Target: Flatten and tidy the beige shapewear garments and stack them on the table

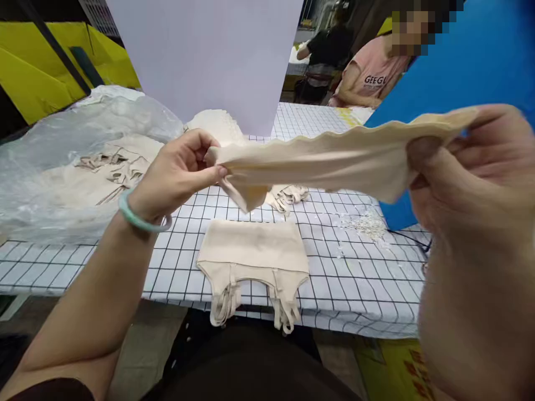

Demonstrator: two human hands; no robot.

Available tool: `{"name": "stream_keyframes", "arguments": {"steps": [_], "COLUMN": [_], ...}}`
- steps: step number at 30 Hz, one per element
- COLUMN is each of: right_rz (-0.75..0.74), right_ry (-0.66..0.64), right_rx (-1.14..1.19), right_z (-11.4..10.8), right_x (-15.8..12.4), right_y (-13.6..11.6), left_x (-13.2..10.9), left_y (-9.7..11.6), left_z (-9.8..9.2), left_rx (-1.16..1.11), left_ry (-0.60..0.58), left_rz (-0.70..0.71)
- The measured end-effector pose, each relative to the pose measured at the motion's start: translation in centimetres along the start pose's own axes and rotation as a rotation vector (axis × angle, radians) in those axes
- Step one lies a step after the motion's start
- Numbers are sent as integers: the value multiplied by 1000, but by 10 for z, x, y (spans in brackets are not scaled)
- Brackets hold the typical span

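Note:
A beige fabric garment point(317, 161) with a wavy upper edge is stretched sideways in the air above the table. My left hand point(181, 167), with a pale green bangle point(144, 220) on its wrist, pinches one end between thumb and fingers. At the other end, my right hand point(472, 161) is closed on the cloth, close to the camera and slightly blurred. Below the stretched cloth lies a stack of beige camisoles point(254, 245), flat, their thin straps hanging over the table's near edge. Behind them sits a small heap of beige straps or scraps point(287, 196).
A clear plastic bag point(45, 150) full of beige garments covers the table's left side. A white panel point(204, 61) and a blue panel point(472, 72) stand behind. Small white bits point(368, 225) are scattered on the checked tablecloth point(351, 278). A person in pink point(371, 72) sits beyond.

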State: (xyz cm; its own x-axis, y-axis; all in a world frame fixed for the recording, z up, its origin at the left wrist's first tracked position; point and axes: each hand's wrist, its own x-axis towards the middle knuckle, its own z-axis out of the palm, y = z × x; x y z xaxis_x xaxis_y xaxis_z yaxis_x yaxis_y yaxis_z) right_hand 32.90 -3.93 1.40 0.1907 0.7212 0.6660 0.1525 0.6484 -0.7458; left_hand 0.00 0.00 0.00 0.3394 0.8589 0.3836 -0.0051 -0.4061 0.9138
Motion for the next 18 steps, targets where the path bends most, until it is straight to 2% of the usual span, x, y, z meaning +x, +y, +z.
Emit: {"name": "stream_keyframes", "arguments": {"steps": [2, 4, 6, 8, 10, 12, 14, 18], "right_rz": [145, 299, 477, 623, 742, 821, 853, 861], "right_ry": [47, 58, 22, -14, -80, -148, -186, -264], "right_rx": [-8, -14, -13, -22, -89, -175, -213, -196], "right_z": [2, 4, 7, 12, 17, 19, 16, 3], "right_x": [-28, -56, -84, -110, -133, -151, -162, -169], "right_y": [-1, 7, 29, 59, 88, 107, 114, 103], "left_x": [-28, -51, -68, -81, -93, -107, -123, -150], "left_y": [6, 1, -22, -56, -88, -108, -114, -107], "left_z": [-1, -2, -2, -1, 2, 8, 15, 25], "left_rx": [-13, -14, -11, 28, 158, 367, 578, 879], "left_ry": [34, 55, 56, 65, 121, 160, 102, -119], "left_rz": [-74, -152, -242, -310, -342, -337, -293, -177]}}
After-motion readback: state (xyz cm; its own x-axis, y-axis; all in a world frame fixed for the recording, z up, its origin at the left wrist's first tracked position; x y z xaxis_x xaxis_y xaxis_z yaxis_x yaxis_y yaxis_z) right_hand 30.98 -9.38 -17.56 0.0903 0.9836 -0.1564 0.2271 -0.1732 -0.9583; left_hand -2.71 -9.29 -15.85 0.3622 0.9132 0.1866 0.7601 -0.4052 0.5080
